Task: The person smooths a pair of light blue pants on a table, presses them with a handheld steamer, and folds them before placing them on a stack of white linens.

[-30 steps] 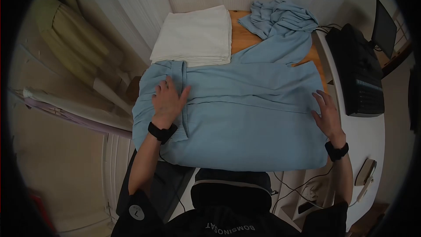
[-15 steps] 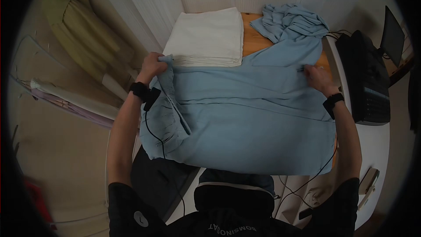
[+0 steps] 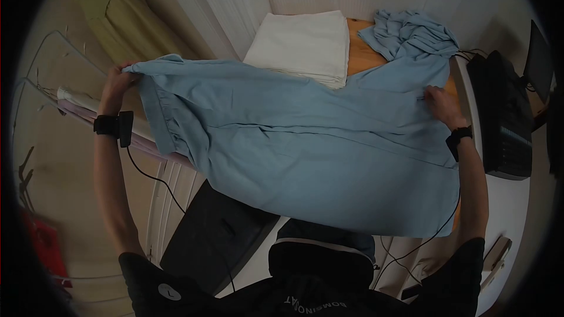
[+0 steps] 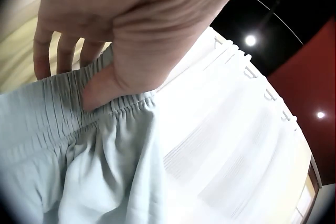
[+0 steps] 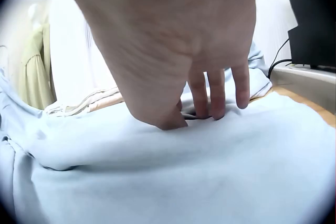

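A light blue garment (image 3: 317, 152) with a gathered elastic waistband (image 4: 63, 92) stretches across the table. In the head view my left hand (image 3: 119, 85) grips the far corner of the waistband, out past the table's left side; the left wrist view shows the thumb on one face of the band and fingers behind it. That end of the garment is lifted and drapes down. My right hand (image 3: 445, 107) pinches the cloth near the far right edge, with thumb and fingertips pressed into a fold in the right wrist view. The fingertips are partly hidden there.
Behind the garment lies a folded stack of white cloth (image 3: 302, 44). A crumpled blue heap of cloth (image 3: 411, 35) sits at the back right. A black machine (image 3: 499, 117) stands on the white side table, and a dark padded seat (image 3: 217, 240) is below left.
My left hand went from lying on the waistband to gripping it, then pulled it outward to the left, unfolding that end. My right hand moved to the far edge and took hold of the cloth.
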The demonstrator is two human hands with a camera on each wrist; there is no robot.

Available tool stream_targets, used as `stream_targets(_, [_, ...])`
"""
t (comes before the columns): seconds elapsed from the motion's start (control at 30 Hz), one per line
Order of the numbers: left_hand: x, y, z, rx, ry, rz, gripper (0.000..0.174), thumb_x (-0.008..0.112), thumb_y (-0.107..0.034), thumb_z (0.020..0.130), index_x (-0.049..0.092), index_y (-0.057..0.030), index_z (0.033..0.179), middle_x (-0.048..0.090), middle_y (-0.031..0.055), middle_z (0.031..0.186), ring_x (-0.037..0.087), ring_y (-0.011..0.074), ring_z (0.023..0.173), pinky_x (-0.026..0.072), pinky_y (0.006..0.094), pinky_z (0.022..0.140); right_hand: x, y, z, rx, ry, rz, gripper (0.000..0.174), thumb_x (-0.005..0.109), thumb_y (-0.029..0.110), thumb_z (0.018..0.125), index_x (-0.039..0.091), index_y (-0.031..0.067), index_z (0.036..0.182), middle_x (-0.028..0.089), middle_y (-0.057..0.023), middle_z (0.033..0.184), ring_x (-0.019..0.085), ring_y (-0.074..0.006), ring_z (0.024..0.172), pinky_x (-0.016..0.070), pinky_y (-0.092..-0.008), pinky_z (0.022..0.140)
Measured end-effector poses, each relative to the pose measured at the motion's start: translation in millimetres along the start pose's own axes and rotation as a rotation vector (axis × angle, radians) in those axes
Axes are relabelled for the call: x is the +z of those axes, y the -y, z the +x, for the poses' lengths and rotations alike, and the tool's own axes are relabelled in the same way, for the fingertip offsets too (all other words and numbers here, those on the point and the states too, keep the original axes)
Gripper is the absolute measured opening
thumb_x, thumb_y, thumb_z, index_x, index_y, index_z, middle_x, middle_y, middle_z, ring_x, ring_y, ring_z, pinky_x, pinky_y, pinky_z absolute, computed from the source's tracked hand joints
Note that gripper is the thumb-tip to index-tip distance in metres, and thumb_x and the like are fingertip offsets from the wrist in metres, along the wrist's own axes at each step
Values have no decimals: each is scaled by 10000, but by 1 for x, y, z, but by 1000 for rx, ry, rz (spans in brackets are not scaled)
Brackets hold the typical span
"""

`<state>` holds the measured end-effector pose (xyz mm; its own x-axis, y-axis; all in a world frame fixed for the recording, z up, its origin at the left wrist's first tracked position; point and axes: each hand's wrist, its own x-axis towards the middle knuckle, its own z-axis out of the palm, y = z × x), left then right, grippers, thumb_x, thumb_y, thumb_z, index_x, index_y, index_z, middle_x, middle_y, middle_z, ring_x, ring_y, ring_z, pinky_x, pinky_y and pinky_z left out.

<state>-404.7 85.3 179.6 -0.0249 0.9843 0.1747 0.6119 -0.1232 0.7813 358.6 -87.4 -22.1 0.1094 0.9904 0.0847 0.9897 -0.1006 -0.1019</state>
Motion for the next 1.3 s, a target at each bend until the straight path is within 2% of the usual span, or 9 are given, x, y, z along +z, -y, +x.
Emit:
stream_targets(0.13, [-6,22,3,-35,-23,-17,346,618,-63,791,729,-39,1118,706,6,1005,630,104,883,480,248,794,21,8,-15,-141,-227,8,190,580,42,896,638,46,1077,688,-173,995,660,-368,959,541,-442,880])
stream_targets(0.23, [-17,35,5,4,61,116,304,593,-58,846,731,-56,1117,711,7,1016,647,107,946,500,264,842,17,7,-10,13,21,-9,251,596,42,886,621,59,1136,681,-165,1058,650,-363,998,542,-445,892])
stream_targets(0.57, [-35,104,15,-85,103,-371,263,586,-61,958,671,-38,1206,667,77,1260,646,187,1123,517,338,1019,-92,-40,-113,-70,-610,-55,204,647,13,897,578,18,1089,568,-136,1226,605,-321,1066,525,-374,855])
stream_targets(0.7, [-34,184,15,-6,181,-796,220,528,-165,1044,640,-56,1199,543,124,1453,560,248,1280,445,391,1120,-101,-8,-207,165,-421,12,133,687,-31,833,576,-15,904,576,-146,1228,586,-343,1103,524,-401,881])
stream_targets(0.83, [-7,250,-32,-383,25,-1003,316,516,-288,1068,591,-56,1269,569,113,1421,574,238,1244,440,388,1110,-88,31,-275,76,-257,-57,200,652,-60,577,487,-8,677,619,-148,1159,575,-372,1111,525,-434,880])
stream_targets(0.9, [27,309,-57,-469,38,-1058,374,518,-330,1069,584,-47,1303,594,102,1386,580,228,1236,438,379,1115,-79,36,-287,63,-228,-12,204,638,-58,560,481,4,673,637,-138,1103,588,-359,1081,523,-432,879])
stream_targets(1.03, [52,303,-88,-688,-149,-1001,461,543,-346,1056,534,-40,1400,585,106,1402,557,260,1283,424,394,1146,-82,39,-303,53,-125,113,242,628,-53,550,471,30,714,677,-111,960,620,-328,971,513,-430,874])
stream_targets(1.13, [49,368,-95,-514,-131,-997,546,537,-390,1050,469,-56,1476,510,103,1498,497,273,1353,382,421,1164,-76,39,-309,205,-383,119,273,627,-105,624,462,32,793,686,-117,939,623,-310,890,498,-394,822])
stream_targets(1.3, [32,356,-90,-513,-259,-916,533,548,-361,1035,480,-43,1458,531,106,1463,514,262,1313,394,406,1131,-90,66,-323,362,-724,126,239,606,-164,735,469,16,815,691,-127,964,626,-286,853,505,-362,720])
